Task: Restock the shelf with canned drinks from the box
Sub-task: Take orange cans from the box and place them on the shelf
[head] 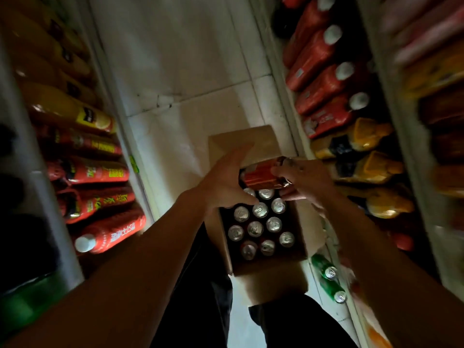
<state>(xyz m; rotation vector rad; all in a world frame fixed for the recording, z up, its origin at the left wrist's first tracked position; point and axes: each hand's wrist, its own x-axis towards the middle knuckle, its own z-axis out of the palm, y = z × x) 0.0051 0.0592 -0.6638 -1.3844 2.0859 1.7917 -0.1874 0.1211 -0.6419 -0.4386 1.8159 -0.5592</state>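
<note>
Matt cardboard box [251, 144] (shiny metal cans [260, 209])

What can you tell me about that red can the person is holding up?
The red and orange metal drink can is a small cylinder lying sideways in the air above the open brown cardboard box. Its silver end faces left, and its printed side is too blurred to read. The right hand grips it, fingers curled over its right part. The left hand is open beside its left end; whether it touches is unclear.
</note>
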